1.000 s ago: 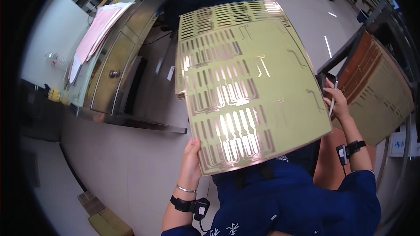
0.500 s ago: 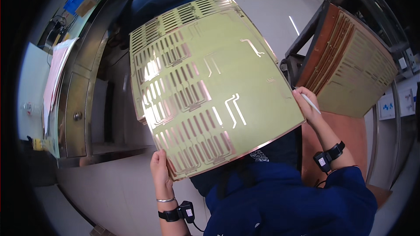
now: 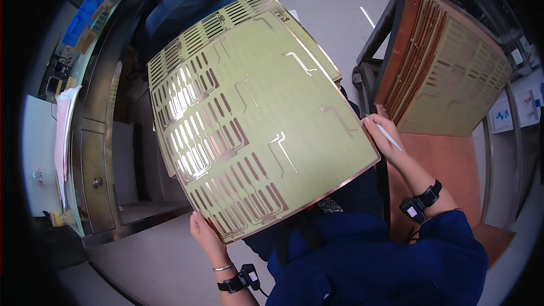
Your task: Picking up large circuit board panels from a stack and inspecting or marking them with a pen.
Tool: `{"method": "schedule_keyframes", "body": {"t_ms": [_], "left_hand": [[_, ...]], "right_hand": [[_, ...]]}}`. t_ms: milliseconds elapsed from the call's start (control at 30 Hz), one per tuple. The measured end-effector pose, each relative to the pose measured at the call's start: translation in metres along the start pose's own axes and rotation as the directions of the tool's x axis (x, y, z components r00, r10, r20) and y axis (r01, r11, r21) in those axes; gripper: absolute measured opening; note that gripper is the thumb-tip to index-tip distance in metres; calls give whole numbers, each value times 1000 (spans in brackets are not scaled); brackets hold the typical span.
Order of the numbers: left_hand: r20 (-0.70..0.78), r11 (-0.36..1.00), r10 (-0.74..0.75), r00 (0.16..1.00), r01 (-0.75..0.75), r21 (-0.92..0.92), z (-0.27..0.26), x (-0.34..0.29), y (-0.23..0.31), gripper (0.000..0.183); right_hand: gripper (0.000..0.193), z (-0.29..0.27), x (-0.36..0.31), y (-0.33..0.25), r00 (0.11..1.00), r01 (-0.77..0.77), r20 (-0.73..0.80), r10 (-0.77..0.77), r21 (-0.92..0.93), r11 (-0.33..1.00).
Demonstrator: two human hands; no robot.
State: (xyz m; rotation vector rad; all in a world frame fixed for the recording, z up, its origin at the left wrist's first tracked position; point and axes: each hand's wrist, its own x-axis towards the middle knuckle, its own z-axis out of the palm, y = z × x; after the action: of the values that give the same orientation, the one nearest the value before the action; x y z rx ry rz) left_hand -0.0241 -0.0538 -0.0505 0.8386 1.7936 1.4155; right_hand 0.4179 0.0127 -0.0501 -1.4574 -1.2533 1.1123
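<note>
A large pale-green circuit board panel (image 3: 283, 110) with shiny copper traces slopes in front of me, over my lap. My left hand (image 3: 206, 235) grips its near left corner, thumb on the top face. At the near right edge, my right hand (image 3: 382, 136) is closed on the panel, and a white pen-like stick (image 3: 390, 137) is held in the same fingers. The fingertips under the panel are hidden. Another panel edge (image 3: 317, 51) shows from beneath at the far right side, so at least one more board lies under the top one.
To the right, several similar panels (image 3: 453, 73) lean upright on a dark-framed rack with a brown base board (image 3: 436, 164). A metal workbench (image 3: 93, 164) with a drawer runs along the left, holding papers (image 3: 63, 141) and a blue bin (image 3: 88, 17). Another person (image 3: 198, 0) sits beyond the panel.
The top panel has shifted left and turned slightly, exposing more of the board beneath at the far right. Both hands keep their hold. My view has shifted, and the other person's hand now shows.
</note>
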Motion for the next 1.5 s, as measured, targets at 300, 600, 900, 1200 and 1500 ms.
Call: {"method": "schedule_keyframes", "body": {"t_ms": [300, 600, 900, 1200, 1500], "left_hand": [[-27, 1000, -9, 1000, 9, 13, 2, 2, 9, 29], [28, 999, -44, 999, 44, 6, 13, 23, 26, 28], [-19, 998, -56, 998, 56, 37, 12, 12, 27, 30], [-59, 994, -17, 998, 24, 106, 21, 5, 30, 28], [-111, 996, -14, 994, 24, 87, 25, -1, 30, 26]], "right_hand": [[21, -6, -10, -42, 777, 624, 173, -606, -338, 704], [18, -5, -8, -41, 831, 554, 238, -503, -255, 793], [16, -13, 3, -32, 803, 592, 237, -547, -200, 781], [15, -10, 6, -27, 808, 589, 187, -559, -220, 778], [16, -11, 7, -26, 807, 590, 181, -562, -224, 776]]}}
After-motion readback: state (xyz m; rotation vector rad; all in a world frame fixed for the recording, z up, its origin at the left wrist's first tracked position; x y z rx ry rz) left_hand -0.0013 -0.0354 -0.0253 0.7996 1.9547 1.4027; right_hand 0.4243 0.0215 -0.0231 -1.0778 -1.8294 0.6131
